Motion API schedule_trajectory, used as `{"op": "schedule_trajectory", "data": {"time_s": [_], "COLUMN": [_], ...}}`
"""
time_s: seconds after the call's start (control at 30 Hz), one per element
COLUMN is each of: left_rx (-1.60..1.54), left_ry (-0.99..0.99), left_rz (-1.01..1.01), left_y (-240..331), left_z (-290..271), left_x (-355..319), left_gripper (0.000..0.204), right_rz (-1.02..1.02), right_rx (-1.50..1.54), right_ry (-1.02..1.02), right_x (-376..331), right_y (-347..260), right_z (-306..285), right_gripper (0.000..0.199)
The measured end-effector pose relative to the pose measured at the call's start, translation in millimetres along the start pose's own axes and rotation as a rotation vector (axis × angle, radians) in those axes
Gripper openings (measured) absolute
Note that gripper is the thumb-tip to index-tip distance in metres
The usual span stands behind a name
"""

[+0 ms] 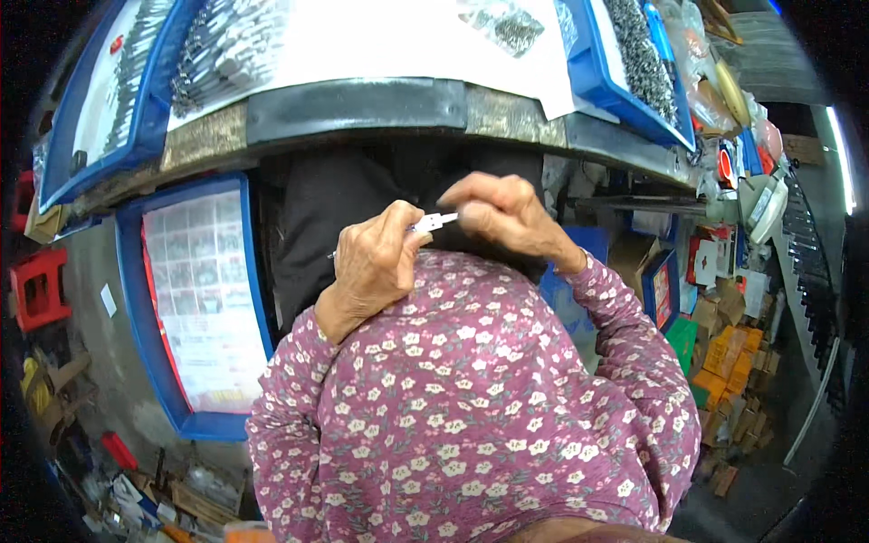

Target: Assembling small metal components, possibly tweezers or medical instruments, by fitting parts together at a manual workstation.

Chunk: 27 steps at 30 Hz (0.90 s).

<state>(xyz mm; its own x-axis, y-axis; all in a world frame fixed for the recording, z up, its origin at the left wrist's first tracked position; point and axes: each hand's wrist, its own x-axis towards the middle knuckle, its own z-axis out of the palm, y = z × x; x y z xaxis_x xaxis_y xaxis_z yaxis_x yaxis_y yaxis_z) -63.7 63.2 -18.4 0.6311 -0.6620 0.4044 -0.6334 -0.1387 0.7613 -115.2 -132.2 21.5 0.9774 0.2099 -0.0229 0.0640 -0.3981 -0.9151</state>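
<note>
My left hand (378,252) is closed in a pinch around a small white plastic piece (433,222) with a narrow tip pointing right. A thin end of something pokes out at the left side of that hand, too small to name. My right hand (511,217), slightly blurred, is just to the right of the piece. Its index finger stretches out above the tip and its thumb is close to the tip, with a gap between the two fingers. Whether the thumb touches the piece I cannot tell. Both hands are over my lap, below the edge of the workbench (358,109).
On the bench, blue trays hold small metal parts (634,54) at right and slender pieces (136,77) at left. A bag of small parts (516,34) lies on the white sheet. A blue tray (186,423) sits at my left, a red stool (38,290) beyond it. Boxes (724,357) crowd the right.
</note>
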Motion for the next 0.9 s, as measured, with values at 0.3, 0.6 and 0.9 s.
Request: {"op": "schedule_trajectory", "data": {"time_s": [0.3, 0.6, 0.9], "left_rx": [-0.17, -0.261, -0.397], "left_ry": [0.034, -0.014, -0.015], "left_rz": [-0.181, -0.289, -0.426], "left_y": [-7, -13, -6], "left_z": [0, 4, -3], "left_x": [16, 18, 30], "left_gripper": [0.01, 0.01, 0.009], "right_rz": [0.019, -0.07, -0.087], "right_rx": [-0.157, -0.729, -0.983], "right_ry": [0.57, 0.748, 0.59], "right_x": [50, 85, 105], "right_y": [13, 63, 78], "right_z": [-64, -119, -129], "right_gripper": [0.014, 0.015, 0.012]}}
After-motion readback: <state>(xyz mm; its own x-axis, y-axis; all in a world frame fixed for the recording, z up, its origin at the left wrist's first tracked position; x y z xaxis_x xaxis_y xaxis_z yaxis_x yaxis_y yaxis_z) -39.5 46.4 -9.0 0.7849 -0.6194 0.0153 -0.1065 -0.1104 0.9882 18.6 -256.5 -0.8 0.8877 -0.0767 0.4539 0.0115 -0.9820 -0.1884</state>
